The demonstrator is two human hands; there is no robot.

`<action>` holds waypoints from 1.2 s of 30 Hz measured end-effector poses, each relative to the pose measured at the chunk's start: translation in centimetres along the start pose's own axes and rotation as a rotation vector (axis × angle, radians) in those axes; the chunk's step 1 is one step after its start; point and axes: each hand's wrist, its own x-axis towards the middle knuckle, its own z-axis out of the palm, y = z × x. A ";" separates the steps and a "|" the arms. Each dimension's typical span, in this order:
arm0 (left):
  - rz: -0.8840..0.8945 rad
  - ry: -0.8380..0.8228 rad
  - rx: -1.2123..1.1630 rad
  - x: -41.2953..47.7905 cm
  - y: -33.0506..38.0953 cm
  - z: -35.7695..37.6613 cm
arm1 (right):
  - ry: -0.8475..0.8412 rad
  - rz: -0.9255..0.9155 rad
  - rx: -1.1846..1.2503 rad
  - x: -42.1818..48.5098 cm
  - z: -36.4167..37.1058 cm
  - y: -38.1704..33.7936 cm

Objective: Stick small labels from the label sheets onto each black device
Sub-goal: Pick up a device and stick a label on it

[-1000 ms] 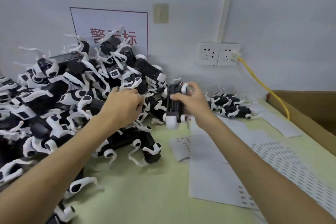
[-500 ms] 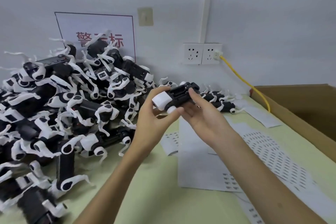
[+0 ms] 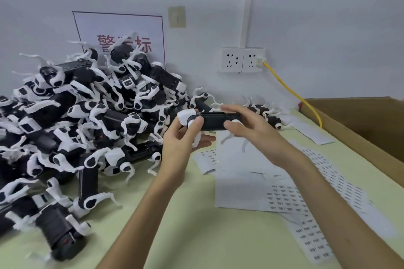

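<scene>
1. Black plastic device with white end caps and thin white legs point(image 3: 215, 120) is in the air above the pale green counter point(image 3: 153, 236), held level between both hands.
2. My left grip point(image 3: 185, 137) curls round its white left end, thumb on the cap. My right grip point(image 3: 255, 131) pinches the right end, thumb beneath and fingers over the top. Those fingers are blurred, so I cannot tell whether a label sits on a fingertip.
3. Reaching for a label means freeing my right grip. The device would then hang from one end and could tip or drop onto the paper.
4. The white sheets of small printed labels point(image 3: 284, 199) lie overlapped on the counter, below and right of my hands. Nothing weighs them down, so I judge that peeling one label may lift a whole sheet, or the label may go on crooked.
5. The dangling legs could hook a sheet.
6. The big heap of black-and-white devices point(image 3: 87, 129) crowds my left side, close to my left grip. A finished piece set near it could get mixed in.
7. A few more devices point(image 3: 270, 117) lie by the wall behind my right grip. The brown cardboard box point(image 3: 360, 122) bounds the right edge, and a yellow cable point(image 3: 290, 91) runs from the white wall sockets point(image 3: 242, 60).
</scene>
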 end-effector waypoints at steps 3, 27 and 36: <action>-0.051 -0.012 -0.042 0.2 -0.1 -0.1 | 0.052 -0.018 0.029 0.2 0.7 0.5; -0.325 0.086 -0.159 1.7 -4.0 -1.7 | -0.133 0.116 -0.793 4.8 5.8 11.1; -0.478 -0.048 -0.098 0.8 -3.9 -1.7 | 0.075 0.052 -0.601 4.1 5.9 12.0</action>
